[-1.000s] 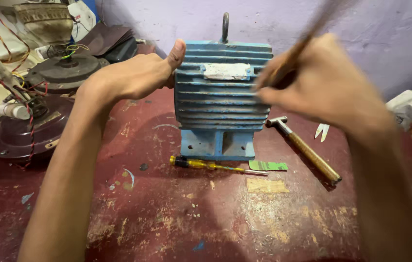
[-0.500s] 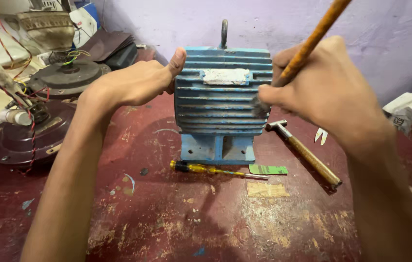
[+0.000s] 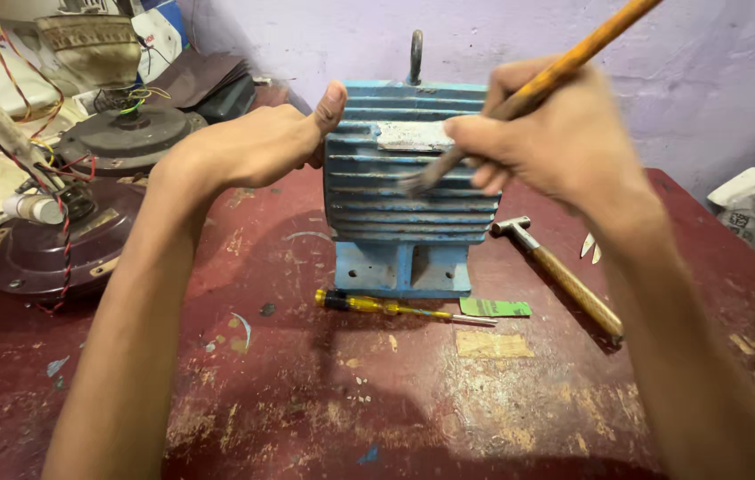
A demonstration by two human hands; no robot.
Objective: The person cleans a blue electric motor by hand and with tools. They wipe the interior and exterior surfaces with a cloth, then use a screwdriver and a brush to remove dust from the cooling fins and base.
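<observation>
1. Centrally placed on the table: motor, blue, finned along its side, paint chipped, pale worn plate on the upper fins, dark lifting ring on top, square foot below resting on the red surface.
2. Gripped in the right hand: brush with an orange-brown handle slanting up to the right, bristle end blurred and pressed against the upper fins near the pale plate.
3. Closed around the motor's upper left corner: left hand, thumb up along the top edge, fingers hidden behind the casing.
4. Just in front of the foot: screwdriver with a yellow handle, lying flat, tip pointing right, touching a green card.
5. Right of the motor, partly under the right forearm: hammer with a wooden handle, head close to the foot but apart from it.
6. Left of the motor, well apart: dark round fan housing with red wires, and another fan part behind it.
7. Nothing between the hands and the motor; both hands up at its top half, one on each side, forearms crossing the near table.
8. Behind everything: lilac wall; white bag at the far right edge.
</observation>
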